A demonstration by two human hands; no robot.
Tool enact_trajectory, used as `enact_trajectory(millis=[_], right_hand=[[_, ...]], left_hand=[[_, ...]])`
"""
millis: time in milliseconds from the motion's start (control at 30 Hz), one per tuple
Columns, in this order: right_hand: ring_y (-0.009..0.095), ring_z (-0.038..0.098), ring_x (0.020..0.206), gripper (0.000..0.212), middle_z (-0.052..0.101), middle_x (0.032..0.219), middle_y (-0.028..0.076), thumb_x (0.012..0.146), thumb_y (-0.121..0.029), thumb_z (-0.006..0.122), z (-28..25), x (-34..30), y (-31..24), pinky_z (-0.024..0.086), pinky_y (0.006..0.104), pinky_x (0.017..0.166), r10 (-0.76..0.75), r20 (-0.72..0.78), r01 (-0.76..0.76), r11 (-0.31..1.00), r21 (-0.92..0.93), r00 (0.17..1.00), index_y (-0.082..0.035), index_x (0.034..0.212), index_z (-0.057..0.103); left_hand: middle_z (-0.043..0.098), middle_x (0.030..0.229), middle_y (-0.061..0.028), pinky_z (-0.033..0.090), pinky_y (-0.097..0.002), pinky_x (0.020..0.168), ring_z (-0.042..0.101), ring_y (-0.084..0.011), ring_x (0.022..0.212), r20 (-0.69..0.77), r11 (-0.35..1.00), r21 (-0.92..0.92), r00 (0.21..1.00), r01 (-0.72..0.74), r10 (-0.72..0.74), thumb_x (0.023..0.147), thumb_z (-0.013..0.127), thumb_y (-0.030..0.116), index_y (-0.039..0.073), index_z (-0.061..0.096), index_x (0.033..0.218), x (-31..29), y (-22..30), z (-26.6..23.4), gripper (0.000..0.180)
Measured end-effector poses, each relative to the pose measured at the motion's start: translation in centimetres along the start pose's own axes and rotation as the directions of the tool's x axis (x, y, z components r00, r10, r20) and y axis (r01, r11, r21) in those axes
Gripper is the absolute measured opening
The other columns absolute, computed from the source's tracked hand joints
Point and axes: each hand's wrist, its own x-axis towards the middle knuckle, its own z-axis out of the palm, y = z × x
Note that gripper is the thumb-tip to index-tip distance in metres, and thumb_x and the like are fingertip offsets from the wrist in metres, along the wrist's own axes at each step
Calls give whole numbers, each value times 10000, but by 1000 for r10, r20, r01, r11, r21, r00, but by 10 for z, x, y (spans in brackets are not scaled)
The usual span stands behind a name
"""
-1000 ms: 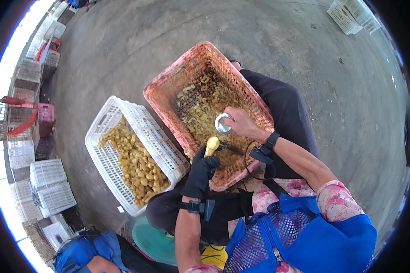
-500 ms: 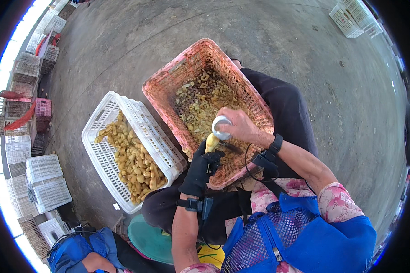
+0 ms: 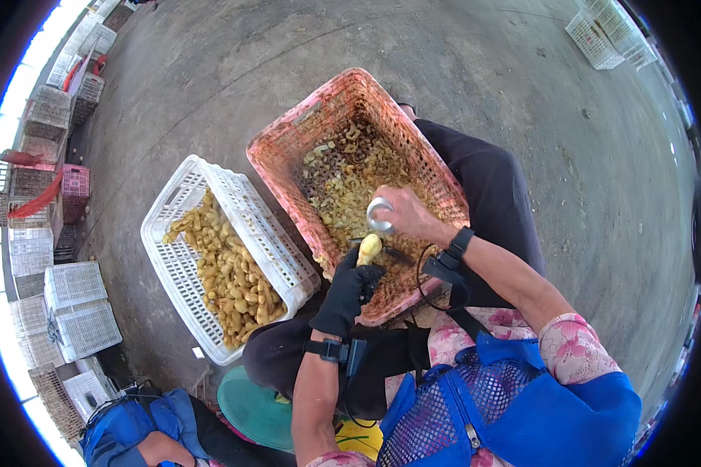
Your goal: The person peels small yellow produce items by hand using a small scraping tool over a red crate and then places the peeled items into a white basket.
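Observation:
My left hand [image 3: 345,294], in a black glove, grips a pale yellow peeled root piece [image 3: 369,249] upright over the near end of a pink plastic crate [image 3: 292,132]. My right hand [image 3: 407,214], bare, holds a small tool with a round silver end [image 3: 379,214] just above the piece. The pink crate rests tilted on my lap and holds yellow peelings and scraps. To its left, a white plastic crate [image 3: 181,187] on the floor holds many yellow peeled pieces [image 3: 230,268].
Stacks of white, grey and pink crates [image 3: 51,257] line the left edge. More white crates [image 3: 604,31] stand far at the upper right. A green stool [image 3: 257,409] sits below me. Another person in blue [image 3: 144,436] is at the lower left. Grey concrete floor surrounds.
My right hand with the tool has shifted slightly over the piece. My left hand has kept the piece in nearly the same place.

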Motion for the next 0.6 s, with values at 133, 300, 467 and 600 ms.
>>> enact_trajectory(millis=[133, 300, 467, 600], right_hand=[[350, 811, 953, 363, 812, 1063, 205, 1016, -339, 801, -2, -2, 2, 632, 484, 851, 94, -64, -90, 994, 67, 994, -14, 1171, 754], [289, 803, 950, 335, 801, 1050, 193, 1015, -287, 841, 10, -11, -33, 621, 445, 845, -77, -17, 78, 988, 133, 997, -16, 1192, 755], [326, 806, 930, 324, 786, 998, 192, 1027, -305, 806, 15, -12, -41, 627, 471, 845, 50, -120, -51, 999, -6, 992, -14, 1156, 744], [334, 812, 842, 286, 792, 968, 201, 1040, -284, 822, 43, -19, -98, 634, 474, 785, -80, -41, 81, 997, 19, 996, -34, 1158, 748]], left_hand=[[682, 839, 38, 391, -232, 507, 541, -52, 571, -45, 1000, 2, 999, -19, 19, 997, 785, 46, 92, 661, 1603, -10, 9, -5, 621], [593, 752, 56, 347, -258, 487, 482, -59, 530, -38, 1000, -21, 999, 0, 0, 998, 794, 51, 97, 630, 1645, -26, 24, 2, 669], [650, 829, 51, 398, -237, 507, 548, -50, 588, -91, 997, -74, 996, -30, 24, 1024, 801, 44, 91, 691, 1479, -43, 20, -15, 470], [662, 826, 33, 422, -263, 533, 563, -73, 592, -99, 996, 72, 993, -55, 62, 1023, 828, 83, 59, 679, 1467, -44, 22, -23, 469]])
